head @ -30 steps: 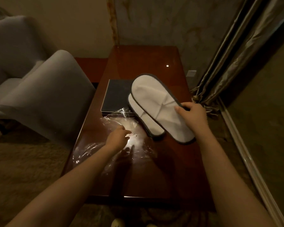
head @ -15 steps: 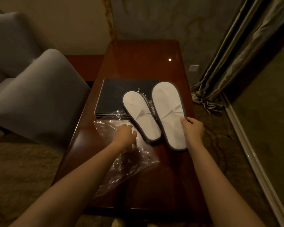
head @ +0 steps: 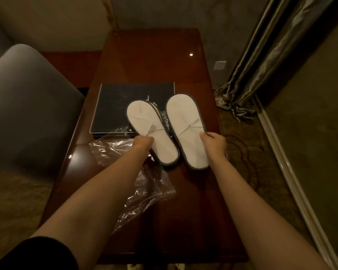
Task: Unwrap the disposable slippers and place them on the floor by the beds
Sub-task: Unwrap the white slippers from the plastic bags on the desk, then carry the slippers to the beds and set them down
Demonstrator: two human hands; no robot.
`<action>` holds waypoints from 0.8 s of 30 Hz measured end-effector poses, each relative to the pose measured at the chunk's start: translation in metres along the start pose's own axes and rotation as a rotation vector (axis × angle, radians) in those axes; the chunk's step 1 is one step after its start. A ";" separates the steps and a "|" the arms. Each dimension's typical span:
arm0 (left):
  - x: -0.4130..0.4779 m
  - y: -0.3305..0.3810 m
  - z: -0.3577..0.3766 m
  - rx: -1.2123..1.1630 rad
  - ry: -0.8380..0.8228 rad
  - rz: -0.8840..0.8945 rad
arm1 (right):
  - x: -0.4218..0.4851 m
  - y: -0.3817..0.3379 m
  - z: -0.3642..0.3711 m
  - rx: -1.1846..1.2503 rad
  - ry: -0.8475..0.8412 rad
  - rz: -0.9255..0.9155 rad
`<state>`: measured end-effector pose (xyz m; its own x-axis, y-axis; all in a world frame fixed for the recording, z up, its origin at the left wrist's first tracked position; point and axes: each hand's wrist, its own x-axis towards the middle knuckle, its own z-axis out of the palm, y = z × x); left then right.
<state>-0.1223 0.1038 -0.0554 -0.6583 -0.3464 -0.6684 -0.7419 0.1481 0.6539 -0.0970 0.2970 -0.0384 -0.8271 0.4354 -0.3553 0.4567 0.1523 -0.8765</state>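
At the far left stands a grey chair (head: 27,106), pushed against the dark wooden surface (head: 150,55). On the near-left part of that surface lies the empty clear wrapper (head: 142,184), crumpled and running under the left forearm. Beyond it rests a flat black folder (head: 115,106). The left hand (head: 142,142) is closed on the left edge of the left slipper (head: 150,131), about midway along it, where the strap begins. Just beside it, not quite touching, is the right slipper (head: 185,131), and the right hand (head: 215,143) pinches its right edge at much the same place. The hands are apart, one slipper each. Both slippers point away from the person, long axes nearly parallel, heels nearest the body, toes over the folder. The unwrapping looks finished; what remains is carrying the pair to the floor, and no bed shows here. At the far right hangs a curtain (head: 261,61) over patterned carpet (head: 242,152).
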 end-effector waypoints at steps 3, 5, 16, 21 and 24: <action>-0.003 0.002 0.001 -0.097 -0.013 -0.026 | 0.003 0.001 0.002 0.042 0.002 0.032; -0.007 0.003 0.000 -0.175 -0.008 -0.038 | 0.003 0.001 0.003 0.076 -0.014 0.061; -0.040 0.030 -0.036 -0.553 -0.038 0.097 | 0.001 -0.034 0.020 0.253 -0.111 0.106; -0.055 0.030 -0.083 -0.558 -0.015 0.235 | -0.018 -0.064 0.044 0.309 -0.153 -0.004; -0.066 0.017 -0.122 -0.593 0.021 0.299 | -0.045 -0.085 0.069 0.328 -0.229 -0.061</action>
<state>-0.0761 0.0163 0.0431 -0.8178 -0.3882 -0.4248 -0.3278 -0.2925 0.8983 -0.1210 0.2031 0.0295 -0.9181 0.2198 -0.3298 0.3060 -0.1357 -0.9423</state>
